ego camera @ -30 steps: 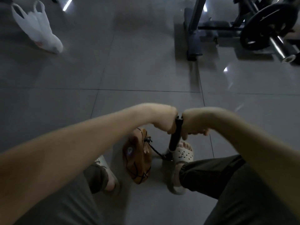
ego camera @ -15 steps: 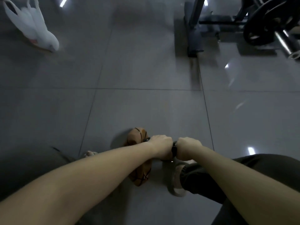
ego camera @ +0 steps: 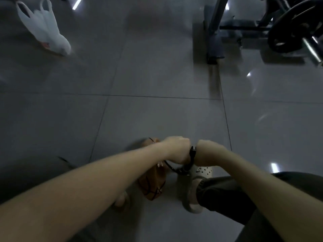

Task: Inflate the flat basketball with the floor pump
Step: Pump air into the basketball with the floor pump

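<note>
Fingers of the left hand (ego camera: 176, 149) and right hand (ego camera: 208, 151) curl tight round the black floor pump handle (ego camera: 192, 153), one fist on each side. Just under the left fist, the flat orange-brown rubber basketball (ego camera: 152, 187) lies crumpled on the grey tiled floor (ego camera: 157, 75). A thin black hose (ego camera: 168, 165) bends from the pump toward the ball, beside a pale holey shoe (ego camera: 201, 173).

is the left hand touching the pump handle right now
Touching. The head view shows the left hand curled round the black pump handle, whose middle shows between it and the right hand.
</note>
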A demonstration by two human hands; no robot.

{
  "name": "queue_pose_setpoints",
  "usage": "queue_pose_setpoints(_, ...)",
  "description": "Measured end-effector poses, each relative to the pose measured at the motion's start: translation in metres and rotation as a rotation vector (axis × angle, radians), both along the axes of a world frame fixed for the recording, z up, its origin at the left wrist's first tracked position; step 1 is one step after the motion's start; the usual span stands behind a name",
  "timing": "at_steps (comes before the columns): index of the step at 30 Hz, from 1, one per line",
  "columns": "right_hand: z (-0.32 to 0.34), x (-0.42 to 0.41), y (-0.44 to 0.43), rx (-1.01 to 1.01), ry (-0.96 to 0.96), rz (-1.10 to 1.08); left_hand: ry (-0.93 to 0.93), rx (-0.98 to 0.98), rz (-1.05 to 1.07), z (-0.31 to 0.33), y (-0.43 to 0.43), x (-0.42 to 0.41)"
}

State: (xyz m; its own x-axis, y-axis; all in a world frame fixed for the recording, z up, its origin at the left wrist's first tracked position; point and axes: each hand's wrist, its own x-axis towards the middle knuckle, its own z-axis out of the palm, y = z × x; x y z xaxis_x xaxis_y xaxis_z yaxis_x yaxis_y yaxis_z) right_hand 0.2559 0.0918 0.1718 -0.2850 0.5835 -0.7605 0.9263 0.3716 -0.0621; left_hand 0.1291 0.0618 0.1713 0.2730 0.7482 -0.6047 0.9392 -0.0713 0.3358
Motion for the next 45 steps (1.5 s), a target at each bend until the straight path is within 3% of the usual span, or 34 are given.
queue_pose_setpoints(5, -0.046, 0.003, -0.009, 0.033, -0.064, -0.024, -0.014, 0.028, 0.023, -0.055, -0.011, 0.009)
queue_pose_setpoints(9, -0.044, 0.001, -0.008, -0.01, -0.067, -0.007, 0.024, 0.02, 0.013, -0.059, -0.01, 0.009)
queue_pose_setpoints(12, -0.015, -0.001, -0.006, -0.066, -0.093, 0.017, 0.068, -0.03, -0.022, -0.028, -0.004, 0.008)
queue_pose_setpoints(17, 0.097, -0.009, 0.041, -0.088, 0.064, -0.079, -0.004, 0.037, -0.015, 0.082, 0.039, -0.017)
queue_pose_setpoints(19, 0.114, -0.012, 0.047, -0.083, 0.079, -0.083, -0.029, 0.051, -0.016, 0.102, 0.044, -0.02)
queue_pose_setpoints(26, -0.021, -0.005, 0.002, -0.012, -0.063, 0.016, 0.023, 0.05, 0.041, -0.028, -0.006, 0.003)
queue_pose_setpoints(33, -0.04, 0.002, -0.01, 0.034, -0.048, -0.008, 0.039, 0.022, -0.032, -0.055, -0.008, 0.011)
queue_pose_setpoints(38, 0.018, -0.004, 0.002, -0.156, -0.023, -0.004, 0.056, -0.036, -0.026, -0.002, 0.004, 0.003)
queue_pose_setpoints(42, 0.103, -0.001, 0.043, -0.123, 0.08, -0.109, -0.035, 0.002, 0.008, 0.09, 0.038, -0.009)
queue_pose_setpoints(45, 0.095, -0.004, 0.035, -0.104, 0.056, -0.086, 0.009, -0.012, -0.028, 0.09, 0.034, -0.007)
